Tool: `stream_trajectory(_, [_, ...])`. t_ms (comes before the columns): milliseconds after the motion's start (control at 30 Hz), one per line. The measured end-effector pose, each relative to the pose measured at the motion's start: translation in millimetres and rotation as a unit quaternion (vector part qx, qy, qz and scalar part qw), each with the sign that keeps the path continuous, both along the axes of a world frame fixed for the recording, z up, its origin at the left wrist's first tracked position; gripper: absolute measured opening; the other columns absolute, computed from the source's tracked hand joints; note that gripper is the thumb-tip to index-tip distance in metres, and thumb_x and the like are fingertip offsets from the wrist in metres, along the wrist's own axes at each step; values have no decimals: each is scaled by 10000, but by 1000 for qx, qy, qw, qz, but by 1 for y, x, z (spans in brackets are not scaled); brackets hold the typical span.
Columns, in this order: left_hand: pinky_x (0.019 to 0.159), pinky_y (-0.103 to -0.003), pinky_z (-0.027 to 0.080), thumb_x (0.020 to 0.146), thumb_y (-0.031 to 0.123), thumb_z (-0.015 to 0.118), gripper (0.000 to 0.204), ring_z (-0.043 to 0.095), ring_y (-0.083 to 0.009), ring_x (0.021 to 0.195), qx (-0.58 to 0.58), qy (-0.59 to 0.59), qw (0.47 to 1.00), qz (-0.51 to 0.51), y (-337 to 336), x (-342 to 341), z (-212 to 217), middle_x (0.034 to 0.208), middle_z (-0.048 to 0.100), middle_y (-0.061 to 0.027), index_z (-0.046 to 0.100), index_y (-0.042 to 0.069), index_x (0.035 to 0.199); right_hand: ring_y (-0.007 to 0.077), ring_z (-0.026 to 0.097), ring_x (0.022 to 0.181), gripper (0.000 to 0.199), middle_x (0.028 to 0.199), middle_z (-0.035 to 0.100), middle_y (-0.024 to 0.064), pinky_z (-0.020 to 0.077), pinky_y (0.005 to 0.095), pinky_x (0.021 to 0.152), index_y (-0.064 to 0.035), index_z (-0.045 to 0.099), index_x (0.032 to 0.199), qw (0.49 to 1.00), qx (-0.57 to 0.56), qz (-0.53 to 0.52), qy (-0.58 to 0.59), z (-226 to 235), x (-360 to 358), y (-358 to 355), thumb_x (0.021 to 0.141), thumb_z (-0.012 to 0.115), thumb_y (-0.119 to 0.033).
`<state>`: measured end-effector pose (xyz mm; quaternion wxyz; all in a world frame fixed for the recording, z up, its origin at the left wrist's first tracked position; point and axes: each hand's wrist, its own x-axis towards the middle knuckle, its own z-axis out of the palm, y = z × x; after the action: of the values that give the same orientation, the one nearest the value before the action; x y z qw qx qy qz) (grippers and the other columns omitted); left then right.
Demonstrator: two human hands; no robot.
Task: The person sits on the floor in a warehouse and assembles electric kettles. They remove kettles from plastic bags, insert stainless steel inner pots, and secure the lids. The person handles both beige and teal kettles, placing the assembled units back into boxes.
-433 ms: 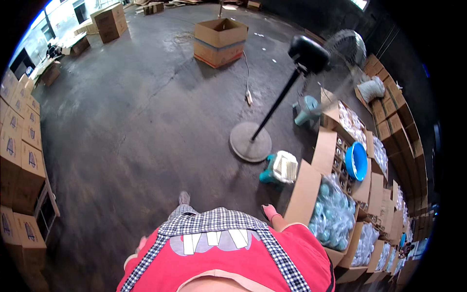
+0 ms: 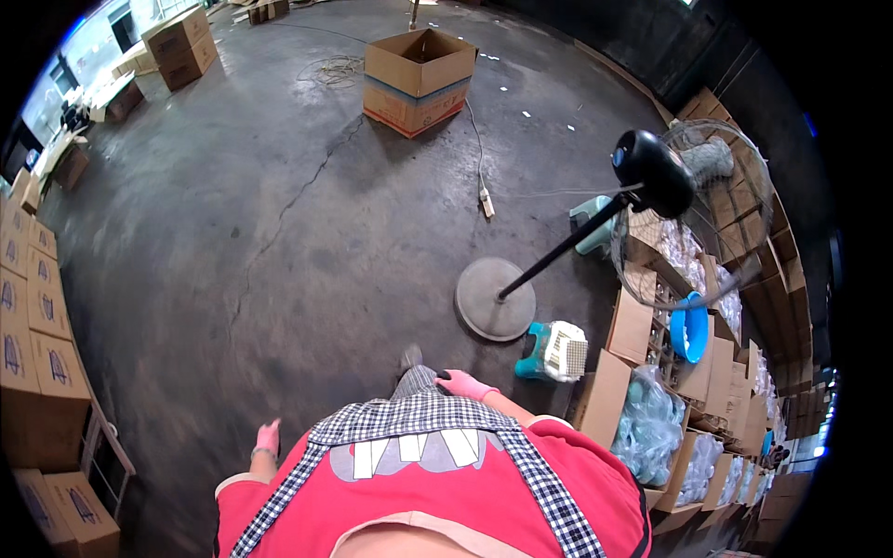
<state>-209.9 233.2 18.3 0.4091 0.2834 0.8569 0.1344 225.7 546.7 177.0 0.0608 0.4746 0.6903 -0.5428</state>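
Observation:
My left hand (image 2: 267,437), in a pink glove, hangs at my left side over the floor, touching nothing that shows. Its fingers are too small and foreshortened to read. My right hand (image 2: 468,385), also in pink, is in front of my checked apron (image 2: 409,411), just beside my leg. A dark patch shows at its fingertips; whether that is part of the glove or a held thing cannot be made out. Nearest to this hand is a teal stool (image 2: 530,353) with a white gridded tray (image 2: 565,352) on top.
A standing fan (image 2: 651,172) with a round base (image 2: 496,299) rises ahead right. Open cartons (image 2: 603,395) of bagged items and a blue basin (image 2: 689,328) line the right. Stacked cartons (image 2: 58,367) stand left. Farther ahead are an open box (image 2: 419,84) and a power strip (image 2: 486,202).
My right hand has swung inward across my front. The left hand has come out farther from my side. The view has shifted, and the fan stands farther right in it.

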Motion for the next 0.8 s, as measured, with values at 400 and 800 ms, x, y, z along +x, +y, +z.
stream_trajectory(400, [677, -330, 416, 764, 361, 525, 400, 556, -220, 763, 4, -106, 988, -112, 374, -41, 87, 804, 587, -183, 553, -21, 878, 347, 506, 982, 419, 1019, 534, 235, 411, 397, 826, -2, 584, 949, 955, -56, -121, -264, -68, 14, 195, 786, 428, -355])
stream_trajectory(800, [729, -354, 405, 771, 367, 495, 439, 536, -285, 845, -113, -52, 987, -105, 608, -181, 71, 906, 572, -197, 525, -24, 966, 339, 552, 887, 427, 922, 584, 215, 417, 398, 719, 33, 561, 927, 977, -13, -208, -36, -112, -122, 459, 749, 471, -345])
